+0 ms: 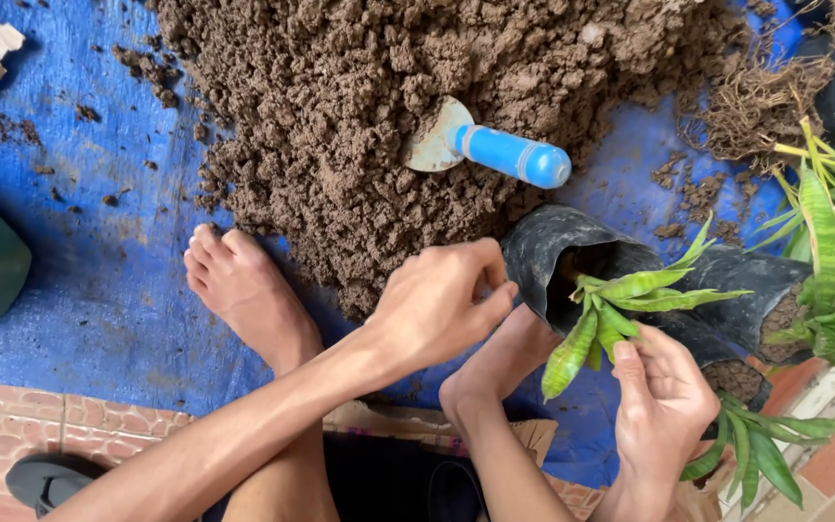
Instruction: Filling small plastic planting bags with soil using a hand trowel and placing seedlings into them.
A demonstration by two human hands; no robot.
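Both hands work at one soft black nursery bag [558, 256]. Left hand [437, 304] has its grip pinched shut on the bag's thin, crinkled rim, thumb against fingertips, holding the mouth open. Right hand [664, 406] has its grip closed around the base of a small plant [611, 309], fingers wrapped on the lower leaves.

That plant has stiff, strap-shaped leaves, green with paler mottled bands, smooth and pointed. It lies tilted, its long axis running from the right hand up and to the right, with one leaf drooping down-left across the bag's mouth. The bag lies on its side, its dark opening facing toward the person, its glossy plastic wrinkled.

Behind it, a heap of crumbly brown soil [379, 106] spreads over a blue woven tarp [99, 251]. A small trowel [490, 150] rests in the soil, its dull metal blade half buried, its smooth blue plastic handle pointing right. Two more black bags already holding soil and similar plants [775, 319] crowd just beside the right hand. A tangle of dry roots [761, 106] and loose leafy plants [833, 222] lie at the right edge. The person's bare foot [244, 285] rests on the tarp left of the hands; a dark sandal [45, 478] sits on patterned floor tiles [12, 425].
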